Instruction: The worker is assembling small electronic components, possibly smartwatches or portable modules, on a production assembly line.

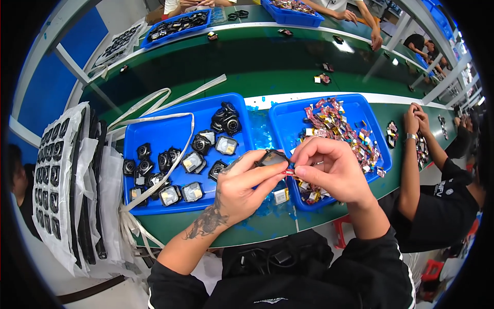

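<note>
Both hands are up over the green surface (267, 77), right in front of the two blue trays. The left hand (239, 188) has its grip clamped on a small black round casing (271, 157), fingers pinched around its lower edge. The right hand (329, 170) pinches a tiny red-tipped part (289, 172) against that casing, fingertips together. Left tray (154, 131) holds more black casings, some with silvery faces; right tray (288, 116) is full of little red and gold pieces. A neighbouring worker's hands (414, 121) rest by the far right edge.
</note>
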The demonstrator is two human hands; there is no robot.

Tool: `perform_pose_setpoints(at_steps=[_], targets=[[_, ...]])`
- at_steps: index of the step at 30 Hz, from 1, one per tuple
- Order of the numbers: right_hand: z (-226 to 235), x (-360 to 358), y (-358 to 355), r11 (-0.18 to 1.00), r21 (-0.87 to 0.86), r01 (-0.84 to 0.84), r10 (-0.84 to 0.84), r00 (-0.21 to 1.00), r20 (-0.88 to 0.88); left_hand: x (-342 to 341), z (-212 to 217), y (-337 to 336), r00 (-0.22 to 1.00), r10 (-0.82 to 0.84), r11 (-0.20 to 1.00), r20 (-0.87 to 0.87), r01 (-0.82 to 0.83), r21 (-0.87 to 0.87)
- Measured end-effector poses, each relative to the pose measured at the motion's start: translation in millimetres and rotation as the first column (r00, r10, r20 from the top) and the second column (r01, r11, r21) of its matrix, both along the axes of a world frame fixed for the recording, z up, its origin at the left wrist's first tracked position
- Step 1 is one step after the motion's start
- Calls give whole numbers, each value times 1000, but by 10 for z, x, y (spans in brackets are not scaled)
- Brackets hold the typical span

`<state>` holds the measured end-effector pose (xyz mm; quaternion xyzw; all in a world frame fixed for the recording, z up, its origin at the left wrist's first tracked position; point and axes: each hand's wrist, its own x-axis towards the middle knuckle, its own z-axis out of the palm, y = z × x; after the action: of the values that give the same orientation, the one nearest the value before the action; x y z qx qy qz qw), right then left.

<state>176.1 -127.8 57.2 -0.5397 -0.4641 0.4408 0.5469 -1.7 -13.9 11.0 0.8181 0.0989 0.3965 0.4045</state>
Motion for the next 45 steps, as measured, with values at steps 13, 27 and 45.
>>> perform_pose_setpoints(at_steps=[13, 27, 45], targets=[[-184, -230, 3, 957, 147, 252, -270, 955, 125, 65, 15, -97, 958, -188, 508, 217, 284, -813], [-72, -165, 121, 973, 131, 193, -233, 803, 549, 44, -20, -49, 976, -201, 647, 88, 200, -736], [-99, 136, 570, 998, 37, 41, -55, 848, 527, 139, -101, -140, 992, 119, 839, 42, -77, -539]])
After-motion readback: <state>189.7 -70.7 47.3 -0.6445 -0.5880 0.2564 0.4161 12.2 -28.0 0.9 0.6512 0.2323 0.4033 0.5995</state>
